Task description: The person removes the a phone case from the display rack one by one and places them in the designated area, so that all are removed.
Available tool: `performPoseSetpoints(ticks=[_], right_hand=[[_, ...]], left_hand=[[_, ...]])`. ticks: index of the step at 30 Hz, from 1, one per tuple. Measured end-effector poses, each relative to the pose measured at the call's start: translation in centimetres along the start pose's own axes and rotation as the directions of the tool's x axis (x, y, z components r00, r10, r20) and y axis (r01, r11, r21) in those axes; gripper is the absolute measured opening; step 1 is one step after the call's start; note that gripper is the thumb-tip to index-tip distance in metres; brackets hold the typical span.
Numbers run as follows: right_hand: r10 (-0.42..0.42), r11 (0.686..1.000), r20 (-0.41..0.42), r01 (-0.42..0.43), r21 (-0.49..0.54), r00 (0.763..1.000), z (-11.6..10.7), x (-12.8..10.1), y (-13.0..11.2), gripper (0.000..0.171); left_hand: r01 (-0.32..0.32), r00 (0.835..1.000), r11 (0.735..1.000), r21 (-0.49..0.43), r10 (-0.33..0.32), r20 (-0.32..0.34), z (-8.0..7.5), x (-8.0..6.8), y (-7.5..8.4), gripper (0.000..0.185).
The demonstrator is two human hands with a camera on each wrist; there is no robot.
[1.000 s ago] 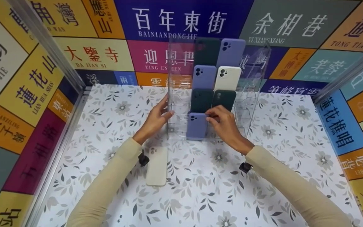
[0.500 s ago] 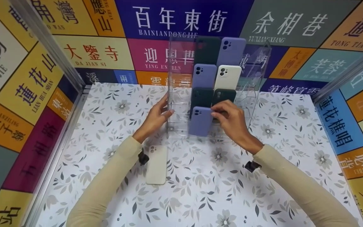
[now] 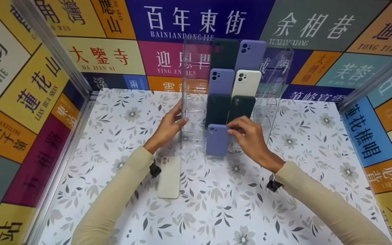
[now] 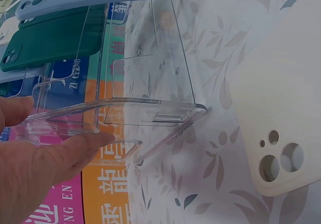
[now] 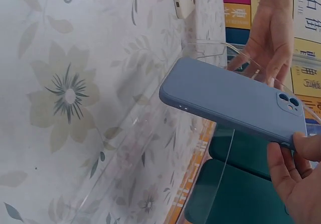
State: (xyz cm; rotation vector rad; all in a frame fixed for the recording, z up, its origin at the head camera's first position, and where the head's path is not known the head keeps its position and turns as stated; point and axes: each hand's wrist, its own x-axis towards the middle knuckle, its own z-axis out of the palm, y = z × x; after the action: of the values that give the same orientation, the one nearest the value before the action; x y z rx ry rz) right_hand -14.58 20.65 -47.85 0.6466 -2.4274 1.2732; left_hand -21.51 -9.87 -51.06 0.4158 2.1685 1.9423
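Observation:
In the head view my right hand (image 3: 252,141) pinches a purple phone case (image 3: 217,140) near its upper right corner. The right wrist view shows thumb and fingertips on the camera end of this case (image 5: 225,91), which is held in front of the stand's lower part. My left hand (image 3: 166,127) holds the left side panel of a clear acrylic display stand (image 3: 193,131), with the panel's edge between thumb and fingers in the left wrist view. Behind the held case stand two dark green cases, the left one (image 3: 218,110) and the right one (image 3: 242,109).
Higher on the stand are a purple case (image 3: 221,81), a white case (image 3: 247,82), a dark green case (image 3: 224,54) and another purple case (image 3: 252,54). An off-white case (image 3: 169,178) lies on the floral table (image 3: 237,204) beside my left forearm. Printed walls enclose the table.
The purple case has risen off the stand's lower front, then come down and toward me, slightly right, with my right hand. My left hand stays on the stand.

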Motion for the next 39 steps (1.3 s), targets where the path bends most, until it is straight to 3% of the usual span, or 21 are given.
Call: performPoseSetpoints(ticks=[25,31,39], right_hand=[[0.077,0.996,0.059,-0.079,0.028,0.995,1.2,-2.3,0.9,0.015],[0.155,0.984,0.074,-0.161,0.081,0.985,1.6,-2.7,1.1,0.015],[0.289,0.946,0.109,-0.301,0.120,0.951,2.4,-3.1,1.3,0.017]], left_hand=[[-0.024,1.000,0.999,-0.023,0.024,-0.003,0.1,0.2,0.0,0.078],[-0.019,1.000,1.000,-0.016,0.019,-0.004,0.1,0.1,-0.1,0.078],[-0.014,1.000,1.000,-0.011,0.015,0.011,0.0,0.0,-0.1,0.080]])
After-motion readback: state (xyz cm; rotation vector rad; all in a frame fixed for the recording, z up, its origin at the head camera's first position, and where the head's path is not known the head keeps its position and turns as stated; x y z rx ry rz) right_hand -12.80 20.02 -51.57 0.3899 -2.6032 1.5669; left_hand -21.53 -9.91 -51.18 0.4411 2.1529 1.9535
